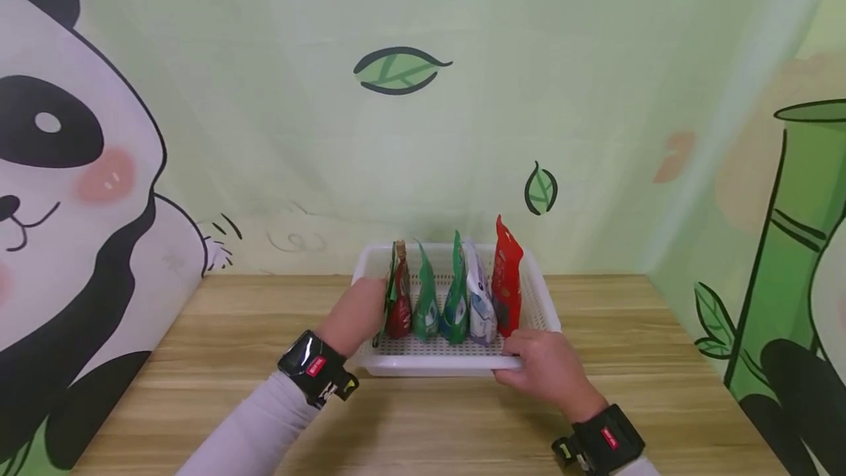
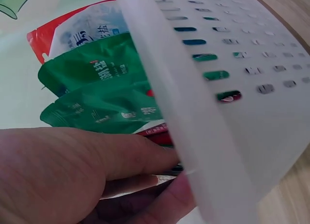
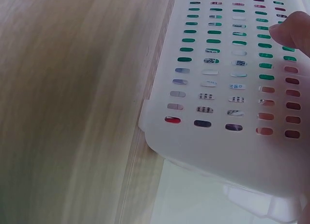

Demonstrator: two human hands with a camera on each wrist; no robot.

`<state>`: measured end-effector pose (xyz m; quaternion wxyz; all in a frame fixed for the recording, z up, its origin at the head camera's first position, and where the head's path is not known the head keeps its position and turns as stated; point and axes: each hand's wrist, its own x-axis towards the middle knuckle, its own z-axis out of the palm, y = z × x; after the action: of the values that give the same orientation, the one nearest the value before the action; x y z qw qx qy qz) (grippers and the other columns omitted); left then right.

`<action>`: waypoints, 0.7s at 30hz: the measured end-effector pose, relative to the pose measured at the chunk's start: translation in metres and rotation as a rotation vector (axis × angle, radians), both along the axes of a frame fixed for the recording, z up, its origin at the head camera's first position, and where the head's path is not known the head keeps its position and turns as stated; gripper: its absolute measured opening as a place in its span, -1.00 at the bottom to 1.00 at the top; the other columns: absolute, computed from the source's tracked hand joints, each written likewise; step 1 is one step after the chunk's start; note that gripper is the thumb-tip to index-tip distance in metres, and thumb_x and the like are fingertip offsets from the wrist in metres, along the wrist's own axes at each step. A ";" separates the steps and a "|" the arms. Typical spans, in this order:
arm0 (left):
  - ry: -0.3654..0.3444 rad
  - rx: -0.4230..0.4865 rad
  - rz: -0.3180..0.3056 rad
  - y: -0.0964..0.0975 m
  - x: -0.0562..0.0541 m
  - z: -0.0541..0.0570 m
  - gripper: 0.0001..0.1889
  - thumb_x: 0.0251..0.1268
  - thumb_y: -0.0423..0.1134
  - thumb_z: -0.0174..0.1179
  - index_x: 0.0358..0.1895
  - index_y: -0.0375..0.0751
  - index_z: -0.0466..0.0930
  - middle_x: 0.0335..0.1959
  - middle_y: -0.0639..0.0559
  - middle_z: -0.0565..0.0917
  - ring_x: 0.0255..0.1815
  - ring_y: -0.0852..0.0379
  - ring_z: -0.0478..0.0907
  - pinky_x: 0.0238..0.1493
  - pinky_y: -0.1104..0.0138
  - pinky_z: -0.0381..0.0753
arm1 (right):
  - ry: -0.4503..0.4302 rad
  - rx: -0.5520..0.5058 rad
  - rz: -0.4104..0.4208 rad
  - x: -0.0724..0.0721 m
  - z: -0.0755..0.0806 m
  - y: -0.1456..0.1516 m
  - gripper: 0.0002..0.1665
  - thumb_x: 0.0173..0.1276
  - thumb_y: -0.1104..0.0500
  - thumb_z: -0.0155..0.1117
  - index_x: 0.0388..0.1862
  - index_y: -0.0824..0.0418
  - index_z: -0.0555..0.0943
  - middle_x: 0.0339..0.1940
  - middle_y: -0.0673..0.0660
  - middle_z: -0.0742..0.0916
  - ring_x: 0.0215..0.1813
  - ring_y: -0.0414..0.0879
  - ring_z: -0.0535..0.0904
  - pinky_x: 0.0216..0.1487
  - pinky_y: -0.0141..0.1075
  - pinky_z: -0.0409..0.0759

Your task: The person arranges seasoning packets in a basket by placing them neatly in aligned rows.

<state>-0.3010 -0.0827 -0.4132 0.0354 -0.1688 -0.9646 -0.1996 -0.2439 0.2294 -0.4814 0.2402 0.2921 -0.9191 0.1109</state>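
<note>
A white perforated plastic basket [image 1: 429, 367] holds a row of upright packets. My left hand [image 1: 353, 314] reaches over its left side. In the left wrist view its thumb [image 2: 145, 153] and fingers pinch a thin dark green packet [image 1: 388, 300] at the row's left end; most of that packet is hidden. Beside it stands a dark red packet [image 1: 399, 307], followed by two green pouches [image 1: 456, 307], a white-and-blue pouch [image 1: 481, 303] and a tall red bag [image 1: 507, 278]. My right hand [image 1: 545, 366] grips the basket's front right corner, a fingertip [image 3: 290, 32] against the holed outer wall.
The basket rests on a wood-grain table [image 1: 264, 358], near its back edge. Behind rises a pale green backdrop [image 1: 489, 116] with printed leaves, a panda on the left and bamboo on the right. Both wrists wear black camera straps [image 1: 608, 439].
</note>
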 end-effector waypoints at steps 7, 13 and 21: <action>0.010 -0.057 0.031 0.003 0.010 0.005 -0.86 0.16 -0.54 0.33 -0.22 -0.33 0.67 -0.39 -0.10 0.72 -0.47 0.13 0.55 -0.40 0.31 0.61 | 0.016 -0.003 0.016 0.000 -0.003 -0.001 -0.72 -0.05 -0.04 0.68 -0.56 -0.05 0.67 -0.56 -0.21 0.64 -0.49 -0.36 0.36 -0.43 -0.50 0.39; 0.016 -0.048 0.069 0.003 0.016 0.009 -0.85 0.15 -0.57 0.30 -0.23 -0.35 0.66 -0.40 -0.07 0.70 -0.48 0.11 0.50 -0.45 0.31 0.52 | 0.004 -0.007 0.014 0.001 -0.001 -0.002 -0.73 -0.02 -0.03 0.66 -0.56 -0.05 0.67 -0.57 -0.21 0.63 -0.50 -0.35 0.35 -0.43 -0.49 0.37; -0.049 0.007 0.097 -0.001 0.019 0.014 -0.77 0.13 -0.61 0.26 -0.14 -0.39 0.60 -0.35 -0.16 0.69 -0.44 0.05 0.55 -0.49 0.28 0.57 | -0.009 -0.015 0.002 0.001 0.000 0.000 -0.72 -0.02 -0.03 0.65 -0.58 -0.05 0.65 -0.58 -0.22 0.61 -0.51 -0.36 0.33 -0.44 -0.50 0.33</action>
<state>-0.2818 -0.0836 -0.3992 0.0219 -0.1168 -0.9715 -0.2050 -0.2430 0.2294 -0.4810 0.2380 0.2908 -0.9190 0.1191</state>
